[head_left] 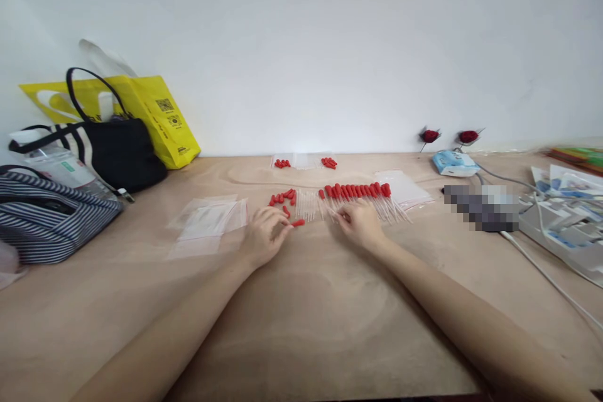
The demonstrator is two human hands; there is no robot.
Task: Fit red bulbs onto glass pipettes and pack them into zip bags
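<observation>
My left hand [266, 232] pinches a red rubber bulb [298, 223] between its fingertips, the bulb pointing right. Just beyond it lies a loose cluster of red bulbs [282, 196]. Bare thin clear tubes [307, 204] lie side by side between my hands. The fingers of my right hand [360, 223] are pressed together on a thin clear tube [331, 209], partly hidden by the fingers. Behind and to the right of that hand is a row of droppers [360, 191], clear tubes with red bulbs on their far ends.
Clear zip bags [207, 223] lie at left, another bag [405, 188] at right. Two small piles of red bulbs [282, 164] sit near the wall. Yellow [160, 119], black [122, 154] and striped bags [51, 217] stand far left. A tissue pack [455, 163] and cables [546, 264] lie right.
</observation>
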